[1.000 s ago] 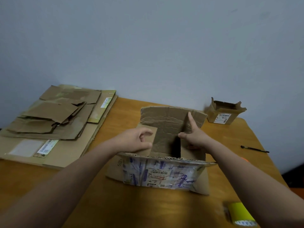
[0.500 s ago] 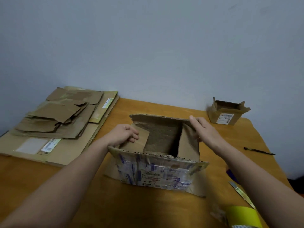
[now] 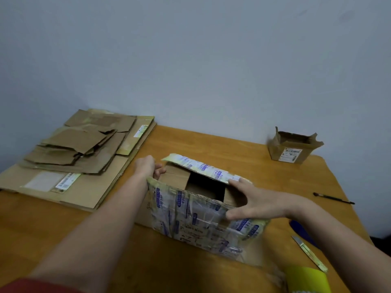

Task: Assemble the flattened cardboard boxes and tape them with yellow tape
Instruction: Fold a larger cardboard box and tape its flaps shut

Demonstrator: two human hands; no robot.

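Right hand (image 3: 260, 203) flat with fingers spread across the top of the box (image 3: 146, 212): fingertips touching the far flap (image 3: 201, 168), thumb on the near flap (image 3: 190, 216), both flaps part-lowered. Left hand (image 3: 146, 166) at the box's left edge, fingers hidden; grip cannot be confirmed. Box stands mid-table (image 3: 190, 267). Flattened boxes (image 3: 80, 153) stacked far left, small box (image 3: 293, 148) far right, yellow tape (image 3: 306, 280) at the near right edge
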